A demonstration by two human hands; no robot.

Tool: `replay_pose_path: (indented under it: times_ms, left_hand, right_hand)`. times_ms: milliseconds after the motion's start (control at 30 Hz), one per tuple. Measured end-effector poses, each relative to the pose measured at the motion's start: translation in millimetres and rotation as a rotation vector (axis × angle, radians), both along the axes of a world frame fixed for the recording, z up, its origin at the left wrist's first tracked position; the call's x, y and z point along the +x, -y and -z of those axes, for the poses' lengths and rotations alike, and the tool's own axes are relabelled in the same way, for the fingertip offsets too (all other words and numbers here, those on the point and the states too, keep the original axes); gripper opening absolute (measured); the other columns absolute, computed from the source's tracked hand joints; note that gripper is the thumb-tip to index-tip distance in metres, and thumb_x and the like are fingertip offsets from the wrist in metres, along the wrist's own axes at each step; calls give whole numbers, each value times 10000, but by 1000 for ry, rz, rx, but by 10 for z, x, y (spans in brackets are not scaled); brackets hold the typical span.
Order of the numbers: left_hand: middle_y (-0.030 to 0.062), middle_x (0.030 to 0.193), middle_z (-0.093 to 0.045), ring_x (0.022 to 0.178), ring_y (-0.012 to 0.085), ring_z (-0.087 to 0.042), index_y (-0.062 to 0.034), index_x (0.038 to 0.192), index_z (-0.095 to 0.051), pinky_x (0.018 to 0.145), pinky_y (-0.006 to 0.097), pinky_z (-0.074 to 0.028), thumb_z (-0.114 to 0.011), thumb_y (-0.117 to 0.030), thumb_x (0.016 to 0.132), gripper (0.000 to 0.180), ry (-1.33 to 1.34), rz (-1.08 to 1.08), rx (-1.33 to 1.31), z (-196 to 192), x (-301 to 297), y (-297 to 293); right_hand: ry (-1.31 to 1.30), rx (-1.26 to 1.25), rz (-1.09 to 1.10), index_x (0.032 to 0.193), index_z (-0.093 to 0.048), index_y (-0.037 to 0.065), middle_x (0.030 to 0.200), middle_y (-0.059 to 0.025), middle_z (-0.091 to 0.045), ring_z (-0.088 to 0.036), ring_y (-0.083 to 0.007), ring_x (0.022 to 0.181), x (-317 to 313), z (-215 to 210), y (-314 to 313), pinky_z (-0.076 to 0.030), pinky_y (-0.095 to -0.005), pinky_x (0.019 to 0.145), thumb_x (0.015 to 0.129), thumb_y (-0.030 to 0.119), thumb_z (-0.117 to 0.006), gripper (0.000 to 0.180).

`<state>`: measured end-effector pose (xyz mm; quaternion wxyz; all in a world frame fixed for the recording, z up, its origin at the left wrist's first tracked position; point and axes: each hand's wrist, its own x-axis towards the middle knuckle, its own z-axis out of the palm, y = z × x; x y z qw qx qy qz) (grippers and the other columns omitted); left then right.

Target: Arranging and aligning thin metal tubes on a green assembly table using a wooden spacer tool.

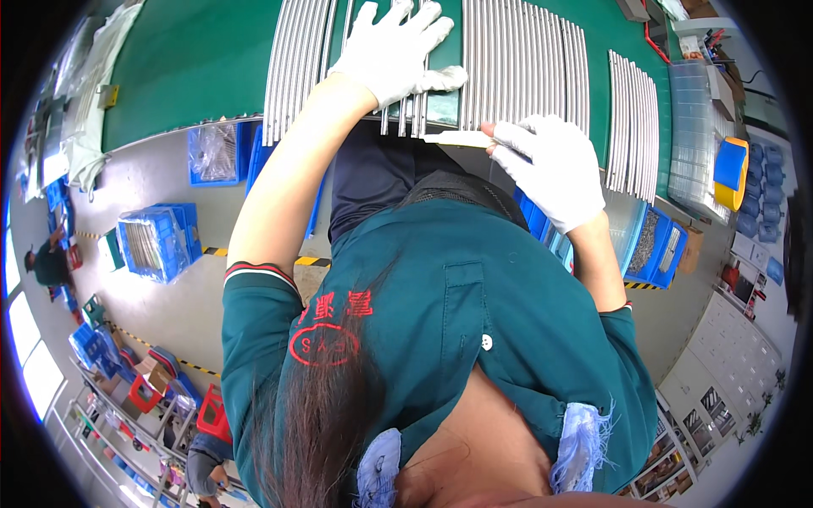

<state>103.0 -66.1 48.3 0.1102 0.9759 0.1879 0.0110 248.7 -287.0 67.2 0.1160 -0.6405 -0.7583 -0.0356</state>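
My left hand [394, 55], in a white glove, lies palm down with its fingers spread over a few metal rods [412, 118] whose near ends jut past the table's edge. In my right hand [550, 169], also gloved, is a slim, pale, flat stick-like tool [459, 138], pinched between thumb and fingers. Its tip points left and sits at the near end of one rod; whether it touches cannot be made out. A bare fingertip shows at the grip. Rows of silver rods flank the left hand: one row [296, 68] to its left, a wider row [525, 68] to its right.
The rods rest on a green table [186, 68]. Further right lies a shorter row of rods [633, 127], beside clear plastic trays [690, 127] and a blue-and-yellow tape roll [730, 173]. Blue bins [161, 241] stand on the floor below. Another person [49, 264] is far left.
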Motion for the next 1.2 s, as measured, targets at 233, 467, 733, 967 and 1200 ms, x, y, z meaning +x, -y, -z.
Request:
replay_pose_path:
  times_ms: [233, 467, 733, 967, 1200]
  left_hand:
    - [236, 1522, -488, 1408, 406, -446, -11, 1445, -537, 1178, 592, -297, -593, -645, 900, 838, 25, -11, -47, 25, 5, 0]
    - [228, 1489, -512, 1380, 394, -462, -10, 1434, -544, 1177, 580, -303, -587, -646, 903, 829, 30, 9, -30, 3, 14, 9]
    - [225, 1492, -506, 1383, 388, -458, -12, 1433, -545, 1176, 574, -308, -587, -649, 902, 830, 71, 4, 3, 78, 3, 3]
    - [234, 1508, -492, 1404, 398, -444, -9, 1452, -528, 1184, 569, -304, -578, -652, 909, 843, 15, 0, -38, 22, 18, 16]
    - [242, 1531, -466, 1445, 411, -404, -2, 1482, -494, 1203, 569, -283, -550, -669, 919, 875, 29, 13, -25, 85, 33, 4]
  right_hand:
    - [-37, 82, 66, 1068, -778, 209, 754, -17, -588, -594, -208, 717, 23, -44, -88, -471, -355, 626, 855, 285, -765, 226]
    - [-26, 40, -32, 1102, -781, 201, 761, -20, -599, -595, -209, 716, 63, 49, -11, -477, -358, 633, 857, 296, -760, 264]
    - [-44, 77, -65, 1098, -778, 191, 784, -16, -620, -601, -201, 738, 16, 97, -25, -487, -355, 656, 869, 291, -747, 252]
    - [-16, 20, 32, 1108, -779, 212, 754, -17, -579, -596, -201, 731, -51, 52, -60, -477, -355, 641, 877, 303, -746, 251]
    - [-36, 100, 49, 1112, -774, 201, 753, -14, -571, -588, -206, 721, -43, -12, -68, -472, -367, 634, 863, 285, -756, 263]
